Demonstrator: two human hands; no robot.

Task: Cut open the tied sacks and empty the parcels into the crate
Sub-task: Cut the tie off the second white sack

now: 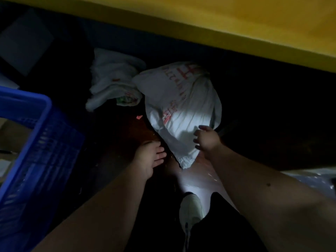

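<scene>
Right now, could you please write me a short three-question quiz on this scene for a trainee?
1. True or false: the right hand grips a knife.
2. Which side of the view holds the blue crate: A left, B right, C centre?
3. Fill in: both hands reach toward the white ____ with red print on the floor.

Key: 1 false, no tool shows in it. 2 A. 3 sack; the left hand is open beside its near end.

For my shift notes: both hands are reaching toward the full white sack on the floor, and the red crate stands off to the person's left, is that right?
Not quite: the crate is blue, not red, as the head view shows. The rest holds: the left hand and right hand reach toward the full white sack on the floor, with the crate to the person's left.
</scene>
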